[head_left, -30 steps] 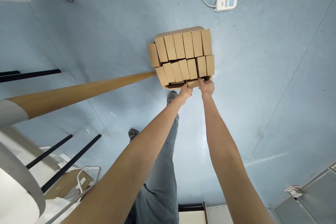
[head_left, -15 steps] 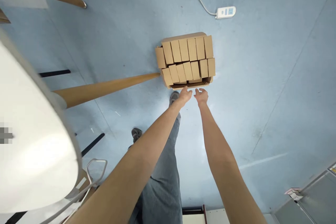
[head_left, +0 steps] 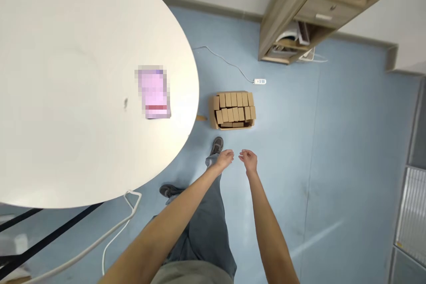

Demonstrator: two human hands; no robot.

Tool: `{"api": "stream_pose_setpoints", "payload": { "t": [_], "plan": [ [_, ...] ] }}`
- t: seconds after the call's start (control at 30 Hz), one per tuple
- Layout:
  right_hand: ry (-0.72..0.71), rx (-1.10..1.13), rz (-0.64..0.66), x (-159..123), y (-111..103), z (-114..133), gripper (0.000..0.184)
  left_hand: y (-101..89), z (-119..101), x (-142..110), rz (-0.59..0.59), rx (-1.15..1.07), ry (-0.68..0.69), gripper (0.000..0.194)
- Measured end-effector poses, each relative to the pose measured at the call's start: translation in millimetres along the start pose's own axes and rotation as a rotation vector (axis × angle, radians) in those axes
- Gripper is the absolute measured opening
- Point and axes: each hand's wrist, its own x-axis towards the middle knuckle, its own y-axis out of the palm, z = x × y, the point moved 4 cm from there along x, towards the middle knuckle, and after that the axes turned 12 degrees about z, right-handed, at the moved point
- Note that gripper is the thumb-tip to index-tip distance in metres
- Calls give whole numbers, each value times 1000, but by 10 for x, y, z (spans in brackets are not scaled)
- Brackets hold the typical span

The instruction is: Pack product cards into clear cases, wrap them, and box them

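An open cardboard carton sits on the floor ahead of my feet. Small brown boxes stand in it in two rows, and a few more lie lower along its near side. My left hand hovers short of the carton's near edge, its fingers loosely bent and holding nothing. Just to its right, my right hand is also empty, with thumb and fingers apart. Neither hand touches the carton or the other hand.
A white round table fills the left, with a blurred pink item on it. Beyond the carton lie a white power strip and its cord. A wooden cabinet stands at the back. A white chair frame is lower left.
Both hands have drawn back from the carton's near edge. My view has risen, so the tabletop and the cabinet now show. The small boxes look unmoved.
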Motion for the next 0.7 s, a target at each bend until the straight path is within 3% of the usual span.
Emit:
{"api": "stream_pose_setpoints", "payload": {
  "t": [0.07, 0.17, 0.33, 0.5, 0.7],
  "plan": [
    [-66, -9, 19, -388, 15, 113, 31, -69, -15, -477, -22, -32, 3, 32],
    [-175, -23, 46, -981, 140, 278, 37, -273, -67, -1241, -18, -56, 115, 35],
    [-345, 1, 115, -2025, 599, 467, 42, -875, 25, -2611, -43, -49, 355, 45],
    [-511, -74, 208, -3084, 1170, 429, 50, -1567, 484, -3857, -120, -55, 571, 52],
    [-611, -194, 341, -4013, 1867, 92, 52, -2222, 1254, -4977, -298, -204, 728, 47]
  ]
}}
